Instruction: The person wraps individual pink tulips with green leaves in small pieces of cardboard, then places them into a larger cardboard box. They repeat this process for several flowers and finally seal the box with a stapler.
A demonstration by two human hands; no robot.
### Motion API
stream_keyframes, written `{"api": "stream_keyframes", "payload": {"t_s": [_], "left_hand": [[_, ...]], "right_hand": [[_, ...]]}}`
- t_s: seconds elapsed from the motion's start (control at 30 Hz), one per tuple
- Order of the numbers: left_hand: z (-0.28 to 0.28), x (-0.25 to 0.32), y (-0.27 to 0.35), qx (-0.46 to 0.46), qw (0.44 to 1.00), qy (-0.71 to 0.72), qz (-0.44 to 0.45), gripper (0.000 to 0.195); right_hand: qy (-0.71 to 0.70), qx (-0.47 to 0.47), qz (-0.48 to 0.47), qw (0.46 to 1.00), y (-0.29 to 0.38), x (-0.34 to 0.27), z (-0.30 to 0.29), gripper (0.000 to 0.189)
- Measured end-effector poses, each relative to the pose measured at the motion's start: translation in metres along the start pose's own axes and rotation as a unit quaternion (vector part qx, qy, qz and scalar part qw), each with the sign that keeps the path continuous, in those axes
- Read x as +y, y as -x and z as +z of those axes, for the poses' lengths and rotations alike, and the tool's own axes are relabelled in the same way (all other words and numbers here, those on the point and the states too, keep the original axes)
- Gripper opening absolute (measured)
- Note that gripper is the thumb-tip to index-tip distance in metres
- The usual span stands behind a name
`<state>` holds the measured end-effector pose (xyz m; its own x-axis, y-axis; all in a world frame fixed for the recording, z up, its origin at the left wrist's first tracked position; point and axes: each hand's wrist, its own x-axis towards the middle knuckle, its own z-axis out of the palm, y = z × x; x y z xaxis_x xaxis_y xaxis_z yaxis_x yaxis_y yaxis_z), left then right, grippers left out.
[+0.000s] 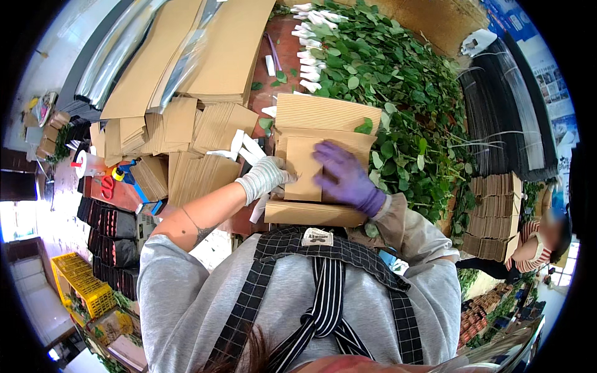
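A corrugated cardboard sheet (329,112) lies in front of me, its near flap (312,213) close to my apron. On it rests a smaller smooth cardboard piece (302,186). My left hand (267,178), in a pale striped knit glove, grips the left edge of that piece, thumb on top. My right hand (344,176) wears a purple glove and is blurred. Its fingers are spread over the right side of the smaller piece, with nothing seen in them. A green leaf (364,126) lies on the corrugated sheet's far part.
Leafy stems with white-wrapped ends (310,60) cover the table's far right. Cardboard stacks (219,128) and white strips (247,147) lie left, with red scissors (107,186) beyond. Bundled cardboard (492,217) stands right, near another person (536,245). A yellow crate (81,284) is lower left.
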<state>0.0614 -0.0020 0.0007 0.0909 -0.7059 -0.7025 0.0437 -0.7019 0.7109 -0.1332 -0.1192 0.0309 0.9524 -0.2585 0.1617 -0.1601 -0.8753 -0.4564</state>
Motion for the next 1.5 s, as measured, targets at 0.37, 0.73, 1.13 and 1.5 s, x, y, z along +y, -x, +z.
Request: {"api": "stream_keyframes", "payload": {"t_s": [0.37, 0.73, 1.13, 1.5], "left_hand": [[0.01, 0.032, 0.021, 0.108, 0.73, -0.504, 0.448, 0.077], [0.022, 0.038, 0.009, 0.032, 0.734, -0.586, 0.343, 0.083], [0.02, 0.008, -0.022, 0.094, 0.666, -0.606, 0.424, 0.03], [0.019, 0.002, -0.021, 0.101, 0.68, -0.593, 0.42, 0.031]], "right_hand": [[0.193, -0.227, -0.029, 0.954, -0.017, -0.004, 0.003, 0.084], [-0.035, 0.086, 0.22, 0.971, 0.002, 0.07, -0.1, 0.027], [0.25, -0.132, 0.149, 0.947, -0.115, 0.234, -0.052, 0.016], [0.001, -0.093, 0.276, 0.957, -0.119, 0.217, -0.083, 0.031]]}}
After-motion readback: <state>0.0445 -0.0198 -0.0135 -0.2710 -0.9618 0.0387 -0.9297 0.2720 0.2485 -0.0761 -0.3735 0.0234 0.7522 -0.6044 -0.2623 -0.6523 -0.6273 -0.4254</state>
